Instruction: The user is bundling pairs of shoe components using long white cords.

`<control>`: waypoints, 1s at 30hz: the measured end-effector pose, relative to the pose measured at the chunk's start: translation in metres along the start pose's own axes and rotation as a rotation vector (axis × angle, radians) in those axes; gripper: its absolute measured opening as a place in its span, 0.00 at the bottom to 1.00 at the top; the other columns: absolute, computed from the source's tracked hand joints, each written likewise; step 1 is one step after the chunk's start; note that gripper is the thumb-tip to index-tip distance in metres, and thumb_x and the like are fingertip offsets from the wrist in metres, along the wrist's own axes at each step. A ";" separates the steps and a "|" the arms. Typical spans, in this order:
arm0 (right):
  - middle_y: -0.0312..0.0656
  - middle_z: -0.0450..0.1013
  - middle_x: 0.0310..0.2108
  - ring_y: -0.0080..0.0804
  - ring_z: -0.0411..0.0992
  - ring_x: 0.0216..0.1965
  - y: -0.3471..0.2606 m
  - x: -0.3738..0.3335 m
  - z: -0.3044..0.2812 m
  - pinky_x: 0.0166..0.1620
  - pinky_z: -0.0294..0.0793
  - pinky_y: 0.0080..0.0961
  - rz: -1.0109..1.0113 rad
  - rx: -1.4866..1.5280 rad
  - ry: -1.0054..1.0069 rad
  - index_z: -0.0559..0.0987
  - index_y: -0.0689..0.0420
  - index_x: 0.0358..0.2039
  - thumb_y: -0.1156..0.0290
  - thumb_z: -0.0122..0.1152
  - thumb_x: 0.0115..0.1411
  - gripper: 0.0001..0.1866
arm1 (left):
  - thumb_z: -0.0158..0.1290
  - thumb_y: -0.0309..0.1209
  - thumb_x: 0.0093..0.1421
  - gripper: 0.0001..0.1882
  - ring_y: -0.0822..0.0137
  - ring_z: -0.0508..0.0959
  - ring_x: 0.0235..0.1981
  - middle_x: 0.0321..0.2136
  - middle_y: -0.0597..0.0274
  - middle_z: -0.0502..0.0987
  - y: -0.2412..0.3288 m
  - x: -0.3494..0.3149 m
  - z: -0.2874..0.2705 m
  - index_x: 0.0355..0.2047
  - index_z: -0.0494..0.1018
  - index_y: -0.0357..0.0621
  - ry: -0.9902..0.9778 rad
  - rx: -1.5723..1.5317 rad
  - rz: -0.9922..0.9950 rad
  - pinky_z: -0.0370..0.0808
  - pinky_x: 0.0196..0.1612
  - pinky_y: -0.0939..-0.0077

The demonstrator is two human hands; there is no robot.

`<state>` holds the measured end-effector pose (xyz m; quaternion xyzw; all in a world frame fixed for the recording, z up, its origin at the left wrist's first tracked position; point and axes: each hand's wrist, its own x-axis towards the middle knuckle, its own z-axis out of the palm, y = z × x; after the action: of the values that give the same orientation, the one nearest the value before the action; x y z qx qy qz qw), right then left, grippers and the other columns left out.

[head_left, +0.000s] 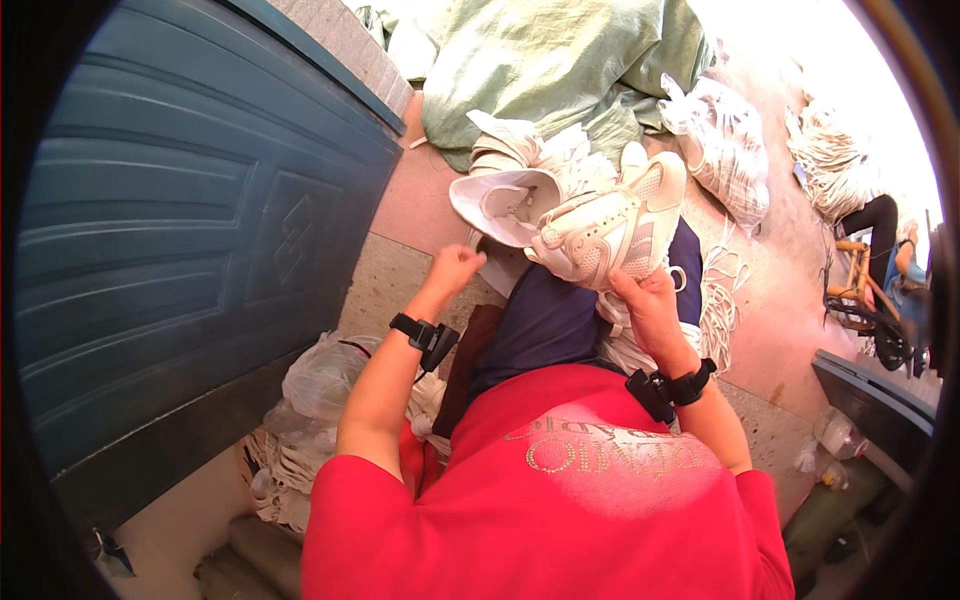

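Beige shoe (598, 235), pinched at its near edge by the closed fingers of the right hand (650, 302), just beyond them over the legs (540, 315), slanting lengthwise away to the right! Farther from the curled left hand (455, 270), contents impossible to tell. Beyond, a green sheet (560, 65).

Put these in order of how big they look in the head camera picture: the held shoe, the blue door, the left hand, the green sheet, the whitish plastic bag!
1. Blue door
2. Green sheet
3. Held shoe and whitish plastic bag: too alike to rank
4. Left hand
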<state>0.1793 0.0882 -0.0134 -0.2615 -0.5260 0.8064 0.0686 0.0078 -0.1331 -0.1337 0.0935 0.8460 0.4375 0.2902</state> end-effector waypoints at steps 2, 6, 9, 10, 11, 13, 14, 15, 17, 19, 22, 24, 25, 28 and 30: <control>0.35 0.72 0.33 0.17 0.67 0.30 -0.001 -0.001 -0.005 0.32 0.65 0.15 0.056 -0.024 -0.049 0.72 0.63 0.40 0.71 0.56 0.55 0.14 | 0.57 0.43 0.48 0.25 0.70 0.71 0.26 0.30 0.60 0.73 -0.010 -0.006 0.012 0.40 0.68 0.37 -0.227 -0.098 -0.419 0.69 0.24 0.77; 0.39 0.72 0.37 0.22 0.70 0.35 -0.001 -0.001 -0.009 0.38 0.68 0.18 0.121 -0.130 -0.096 0.70 0.64 0.43 0.71 0.55 0.55 0.16 | 0.57 0.46 0.48 0.33 0.67 0.71 0.36 0.39 0.58 0.71 -0.001 0.022 0.053 0.50 0.60 0.43 -0.179 -0.409 -0.526 0.71 0.30 0.70; 0.39 0.73 0.36 0.23 0.70 0.34 -0.003 0.001 -0.001 0.38 0.68 0.19 0.143 -0.123 -0.112 0.71 0.65 0.42 0.71 0.55 0.55 0.16 | 0.54 0.44 0.51 0.30 0.64 0.69 0.42 0.44 0.61 0.68 -0.032 0.073 0.074 0.51 0.58 0.51 -0.277 -0.651 -0.485 0.71 0.34 0.63; 0.37 0.72 0.35 0.20 0.69 0.33 -0.006 0.000 0.002 0.37 0.67 0.18 0.130 -0.109 -0.096 0.72 0.63 0.41 0.72 0.55 0.55 0.14 | 0.54 0.42 0.51 0.29 0.64 0.69 0.43 0.44 0.62 0.68 -0.026 0.084 0.076 0.51 0.58 0.52 -0.198 -0.680 -0.482 0.72 0.34 0.64; 0.34 0.72 0.35 0.17 0.67 0.32 -0.007 -0.002 0.002 0.36 0.66 0.16 0.117 -0.095 -0.075 0.73 0.61 0.40 0.73 0.56 0.55 0.12 | 0.53 0.41 0.52 0.28 0.64 0.69 0.43 0.44 0.63 0.68 -0.015 0.090 0.076 0.51 0.57 0.54 -0.123 -0.707 -0.481 0.72 0.34 0.64; 0.38 0.72 0.39 0.22 0.69 0.39 -0.006 -0.002 -0.012 0.44 0.65 0.20 0.139 -0.101 -0.066 0.72 0.62 0.41 0.73 0.55 0.55 0.13 | 0.53 0.39 0.51 0.30 0.66 0.69 0.43 0.44 0.64 0.68 0.012 0.099 0.064 0.53 0.55 0.53 -0.132 -0.571 -0.300 0.72 0.33 0.66; 0.39 0.72 0.39 0.24 0.69 0.39 -0.007 -0.001 -0.016 0.44 0.66 0.21 0.084 0.009 0.001 0.71 0.62 0.42 0.74 0.55 0.55 0.14 | 0.57 0.40 0.47 0.39 0.61 0.67 0.45 0.46 0.59 0.66 0.026 0.100 0.051 0.56 0.49 0.52 -0.236 -0.534 -0.163 0.71 0.34 0.62; 0.40 0.72 0.40 0.26 0.70 0.40 -0.008 0.002 -0.020 0.44 0.67 0.23 0.029 0.123 0.059 0.70 0.63 0.44 0.75 0.54 0.55 0.15 | 0.58 0.40 0.46 0.41 0.61 0.68 0.45 0.46 0.56 0.67 0.027 0.102 0.043 0.57 0.49 0.48 -0.255 -0.580 -0.111 0.71 0.38 0.66; 0.45 0.71 0.42 0.33 0.70 0.42 -0.012 0.007 -0.030 0.48 0.69 0.34 0.039 0.228 0.116 0.71 0.63 0.41 0.74 0.53 0.56 0.12 | 0.60 0.42 0.43 0.45 0.56 0.65 0.49 0.49 0.49 0.64 -0.013 0.111 0.041 0.56 0.49 0.41 -0.018 -0.444 0.093 0.66 0.47 0.65; 0.45 0.70 0.42 0.34 0.70 0.43 -0.010 0.008 -0.041 0.49 0.68 0.35 0.046 0.232 0.117 0.70 0.63 0.43 0.74 0.53 0.56 0.14 | 0.61 0.42 0.41 0.46 0.53 0.63 0.51 0.50 0.47 0.62 -0.033 0.099 0.053 0.56 0.50 0.39 0.185 -0.196 0.178 0.62 0.51 0.65; 0.44 0.70 0.43 0.34 0.70 0.43 -0.011 0.009 -0.038 0.48 0.68 0.32 0.052 0.275 0.159 0.68 0.64 0.45 0.75 0.53 0.55 0.16 | 0.64 0.42 0.37 0.47 0.47 0.57 0.53 0.51 0.43 0.58 -0.049 0.068 0.066 0.54 0.53 0.34 0.290 0.020 0.119 0.54 0.56 0.60; 0.44 0.69 0.43 0.34 0.69 0.44 -0.010 0.008 -0.045 0.48 0.68 0.33 0.057 0.276 0.153 0.67 0.63 0.46 0.75 0.54 0.55 0.17 | 0.64 0.41 0.37 0.47 0.47 0.58 0.53 0.51 0.44 0.59 -0.061 0.054 0.065 0.53 0.53 0.35 0.266 0.020 0.138 0.55 0.55 0.60; 0.44 0.69 0.44 0.34 0.69 0.44 -0.009 0.008 -0.049 0.49 0.68 0.33 0.060 0.277 0.157 0.66 0.63 0.47 0.75 0.54 0.55 0.18 | 0.64 0.40 0.36 0.46 0.48 0.58 0.53 0.51 0.45 0.59 -0.063 0.047 0.061 0.53 0.54 0.36 0.270 0.204 0.161 0.56 0.55 0.61; 0.43 0.67 0.46 0.35 0.67 0.46 -0.012 0.009 -0.045 0.50 0.67 0.34 0.059 0.282 0.170 0.64 0.62 0.50 0.75 0.55 0.54 0.22 | 0.64 0.36 0.38 0.43 0.50 0.60 0.51 0.50 0.48 0.61 -0.098 0.024 0.062 0.53 0.56 0.37 0.320 0.367 0.011 0.58 0.53 0.63; 0.43 0.66 0.47 0.35 0.66 0.48 -0.015 0.010 -0.041 0.50 0.66 0.35 0.045 0.300 0.175 0.63 0.61 0.50 0.75 0.56 0.53 0.24 | 0.63 0.34 0.40 0.41 0.52 0.63 0.50 0.49 0.51 0.62 -0.102 0.026 0.067 0.52 0.56 0.38 0.350 0.335 -0.148 0.60 0.52 0.63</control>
<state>0.1887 0.1321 -0.0164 -0.3292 -0.3857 0.8514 0.1341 0.0346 -0.1378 -0.2550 0.0009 0.9485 0.2783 0.1511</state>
